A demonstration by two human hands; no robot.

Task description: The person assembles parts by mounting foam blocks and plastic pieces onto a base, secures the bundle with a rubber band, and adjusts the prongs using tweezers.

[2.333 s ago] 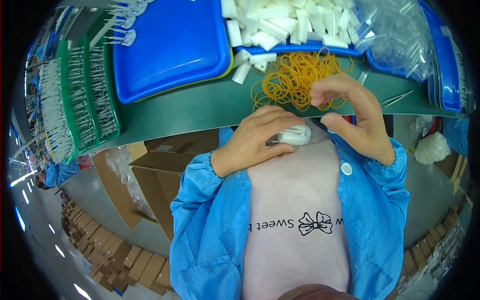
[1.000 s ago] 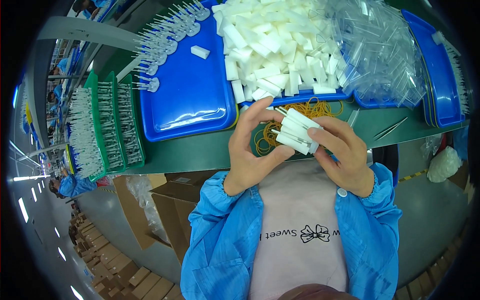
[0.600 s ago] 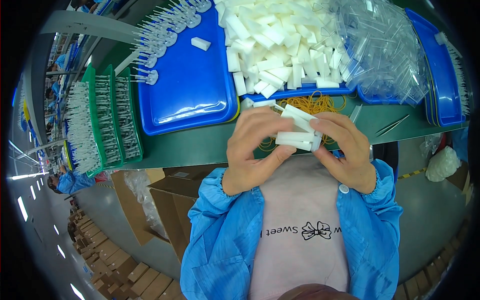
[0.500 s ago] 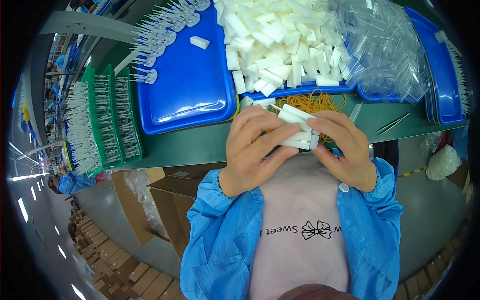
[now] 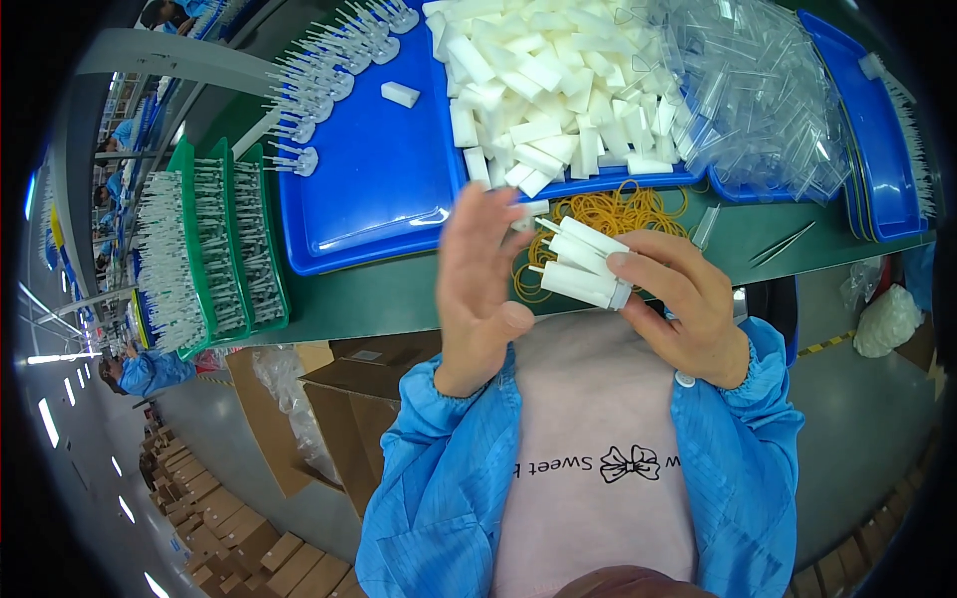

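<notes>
In my right hand (image 5: 688, 304) I hold a clear-based part with several thin prongs, pinched by its base between thumb and fingers. White foam sleeves (image 5: 580, 284) sit around its prongs, and the prong tips stick out toward the left. My left hand (image 5: 471, 289) is apart from it, somewhat blurred, with fingers raised and thumb spread. Nothing shows in its grip. Close to its fingertips lies a loose white foam piece (image 5: 535, 208). Beyond, a heap of white foam blocks (image 5: 558, 75) fills a tray. Yellow rubber bands (image 5: 633, 211) lie on the table just behind the held part.
A blue tray (image 5: 374, 189) at left bears a row of clear pronged parts (image 5: 344, 55) and one foam block (image 5: 400, 94). Green racks (image 5: 216, 249) stand farther left. Clear plastic sleeves (image 5: 768, 100) are piled at right, near tweezers (image 5: 785, 243). Cardboard boxes (image 5: 344, 414) stand below the table edge.
My left hand has let go of the foam-covered part and moved left and up. My right hand still holds it, its prong ends now uncovered to view.
</notes>
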